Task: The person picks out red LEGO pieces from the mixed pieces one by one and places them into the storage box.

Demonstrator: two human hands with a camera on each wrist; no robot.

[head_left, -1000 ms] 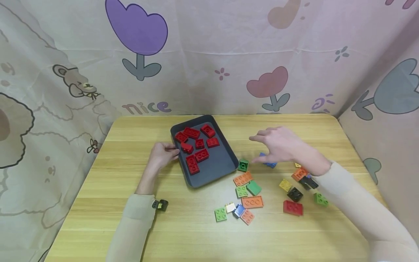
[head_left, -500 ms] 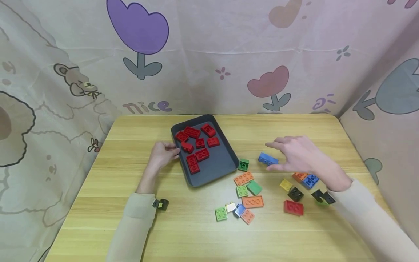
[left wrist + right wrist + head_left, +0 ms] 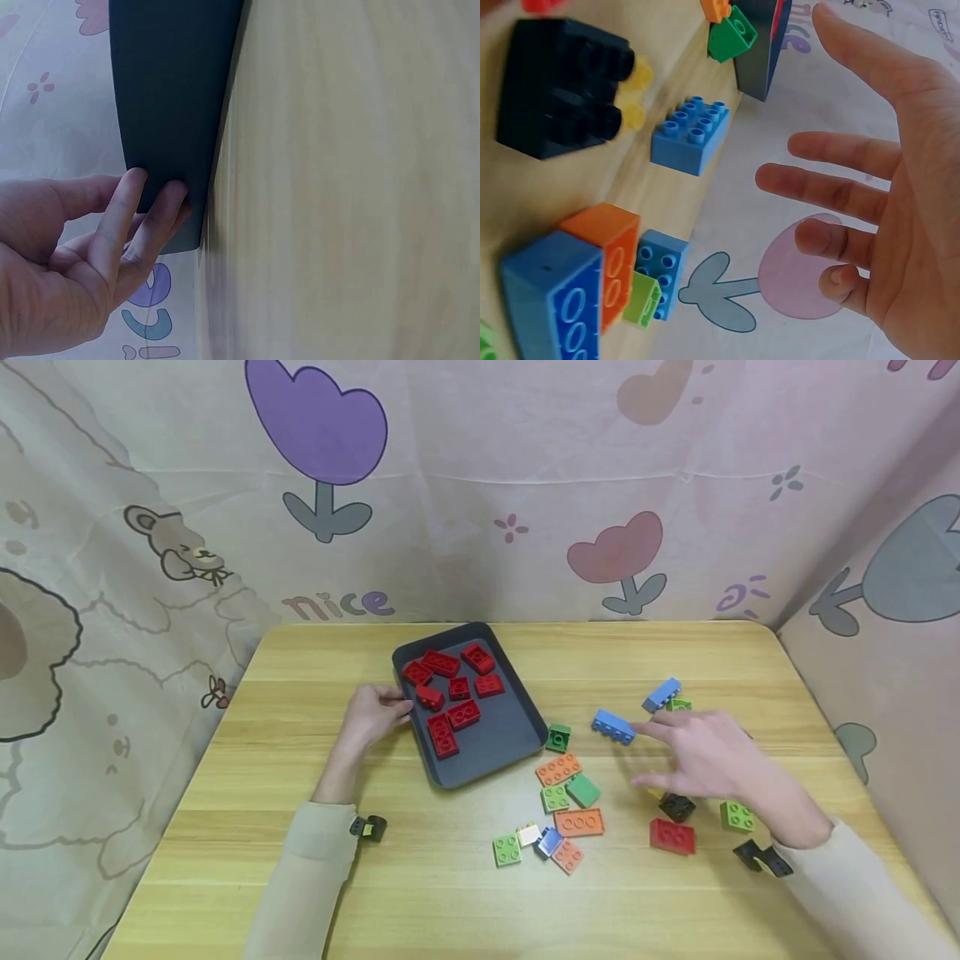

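At the left side of the dark grey tray (image 3: 498,739), my left hand (image 3: 371,717) pinches its edge. In the left wrist view, fingertips (image 3: 174,187) lie against the tray's outer wall. Several red bricks (image 3: 442,735) lie inside the tray. My right hand (image 3: 708,756) hangs over the loose bricks on the right, fingers spread and holding nothing. Its index finger points toward a blue brick (image 3: 613,727). Below the hand are a black brick (image 3: 677,807) and a red brick (image 3: 672,836). The right wrist view shows an orange brick (image 3: 607,251) next to a blue one.
Beyond the right hand lies another blue brick (image 3: 662,694) beside a lime brick. A dark green brick (image 3: 558,737) sits by the tray's right corner. Orange, green, white and blue bricks spread over the front middle of the wooden table (image 3: 300,860). A patterned cloth (image 3: 465,485) hangs behind.
My right hand has moved right and toward the table's front, away from the tray, uncovering the blue bricks. My left hand and the tray have stayed in place.
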